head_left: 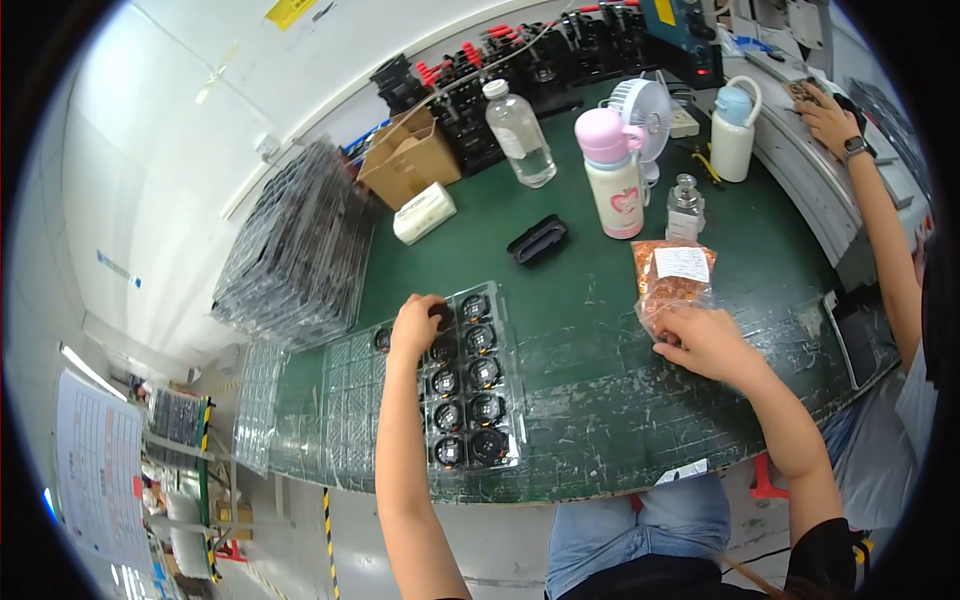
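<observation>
A clear plastic tray [508, 400] with rows of pockets lies on the left half of the green table. Black round parts [484, 374] sit in its right-hand columns. My left hand [413, 325] reaches over the far end of the tray, its fingers closed on a black round part [440, 318]. To the right lies a clear plastic bag [648, 285] of small orange-copper pieces with a white label. At the bag's near end, the fingers of my right hand [705, 343] are curled on the plastic; the fingertips are partly hidden.
Stacked trays [300, 240] rise at the left, beside a cardboard box [408, 160] and tissue pack [424, 213]. Beyond the bag stand a glass bottle [685, 208], pink-lidded flask [612, 185] and fan [643, 110]. A black holder [538, 240] lies mid-table. At right, a co-worker's arm [880, 215] reaches over machinery.
</observation>
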`<act>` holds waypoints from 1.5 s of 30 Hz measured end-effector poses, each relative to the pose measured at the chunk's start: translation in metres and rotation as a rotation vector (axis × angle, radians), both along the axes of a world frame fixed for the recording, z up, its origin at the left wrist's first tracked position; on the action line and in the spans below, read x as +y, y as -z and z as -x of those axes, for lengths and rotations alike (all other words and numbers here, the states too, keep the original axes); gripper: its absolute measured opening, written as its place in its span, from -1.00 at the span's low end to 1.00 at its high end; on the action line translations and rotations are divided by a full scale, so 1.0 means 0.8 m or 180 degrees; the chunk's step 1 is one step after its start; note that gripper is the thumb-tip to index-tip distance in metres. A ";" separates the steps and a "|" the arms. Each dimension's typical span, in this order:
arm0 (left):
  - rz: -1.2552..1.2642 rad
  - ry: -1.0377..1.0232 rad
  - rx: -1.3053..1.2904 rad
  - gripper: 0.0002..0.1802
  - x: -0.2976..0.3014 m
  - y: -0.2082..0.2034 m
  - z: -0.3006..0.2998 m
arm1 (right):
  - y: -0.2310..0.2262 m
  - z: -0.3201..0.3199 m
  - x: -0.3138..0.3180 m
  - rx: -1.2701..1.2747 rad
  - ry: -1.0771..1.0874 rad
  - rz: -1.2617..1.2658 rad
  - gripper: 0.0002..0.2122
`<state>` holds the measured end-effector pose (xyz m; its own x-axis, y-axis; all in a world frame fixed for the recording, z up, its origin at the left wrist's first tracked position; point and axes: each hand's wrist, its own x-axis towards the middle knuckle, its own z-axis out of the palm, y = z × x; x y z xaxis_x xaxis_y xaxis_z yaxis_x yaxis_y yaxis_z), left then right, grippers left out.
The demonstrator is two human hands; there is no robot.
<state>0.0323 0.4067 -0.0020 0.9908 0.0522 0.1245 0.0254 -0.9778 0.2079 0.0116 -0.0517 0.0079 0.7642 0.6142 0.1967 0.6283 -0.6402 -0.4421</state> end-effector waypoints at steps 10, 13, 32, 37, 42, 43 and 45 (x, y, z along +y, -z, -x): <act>0.0859 0.0491 -0.1498 -0.65 -0.140 -0.119 0.029 | 0.022 -0.009 -0.024 -0.0372 0.0026 0.0348 -0.72; 0.1837 0.1119 -0.2540 -0.66 -0.197 -0.158 0.038 | 0.036 -0.012 -0.015 -0.0415 -0.0008 0.0427 -0.67; 0.3292 -0.0647 -0.2347 -0.85 -0.382 -0.135 -0.017 | 0.082 -0.028 0.003 -0.0968 -0.0105 -0.0122 -0.65; 0.2961 -0.1458 -0.2549 -0.89 -0.365 -0.163 0.009 | 0.087 -0.023 -0.002 -0.0997 -0.0136 -0.0124 -0.66; 0.2748 -0.2281 -0.2744 -0.91 -0.361 -0.188 0.033 | 0.087 -0.023 0.003 -0.0943 -0.0104 -0.0006 -0.66; 0.2703 -0.2457 -0.2784 -0.91 -0.359 -0.192 0.037 | 0.085 -0.023 0.004 -0.0946 -0.0129 0.0013 -0.66; 0.2599 -0.2831 -0.2874 -0.91 -0.353 -0.200 0.046 | 0.080 -0.022 0.005 -0.0964 -0.0201 0.0007 -0.66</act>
